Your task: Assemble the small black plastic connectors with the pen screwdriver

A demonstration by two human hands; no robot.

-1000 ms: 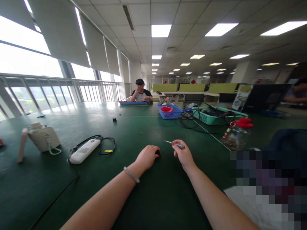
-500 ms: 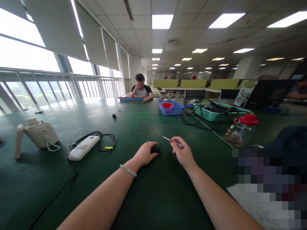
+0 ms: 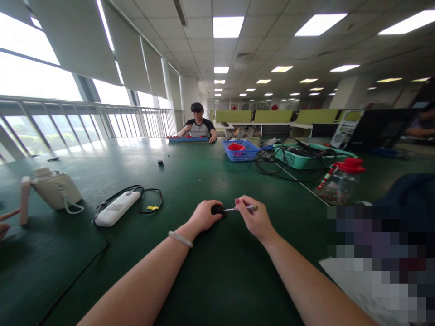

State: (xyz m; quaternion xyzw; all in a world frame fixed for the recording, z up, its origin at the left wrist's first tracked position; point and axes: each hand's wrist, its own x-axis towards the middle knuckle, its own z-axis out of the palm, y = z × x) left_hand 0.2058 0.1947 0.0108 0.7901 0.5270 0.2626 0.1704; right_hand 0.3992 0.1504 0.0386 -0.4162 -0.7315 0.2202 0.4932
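On the green tabletop (image 3: 190, 176), my left hand (image 3: 203, 216) is closed around a small black object (image 3: 218, 210) whose kind I cannot make out. A pale bracelet circles that wrist. My right hand (image 3: 254, 218) grips a slim screwdriver (image 3: 252, 207) by its handle, with fingers pinched near the shaft. The metal shaft points left, and its tip meets the right side of the black object or lies just before it. Part of the black object is hidden by my left fingers.
To the left are a white power strip (image 3: 117, 209) with a black cord and a beige device (image 3: 56, 188). Further off stand a blue basket (image 3: 240, 154), a green basket (image 3: 295, 161) with cables, and a red-lidded jar (image 3: 343, 181). A person (image 3: 199, 127) sits across the table.
My right hand has turned the screwdriver from pointing up-left to nearly level, bringing its tip to the black object. A hand has appeared at the far left edge.
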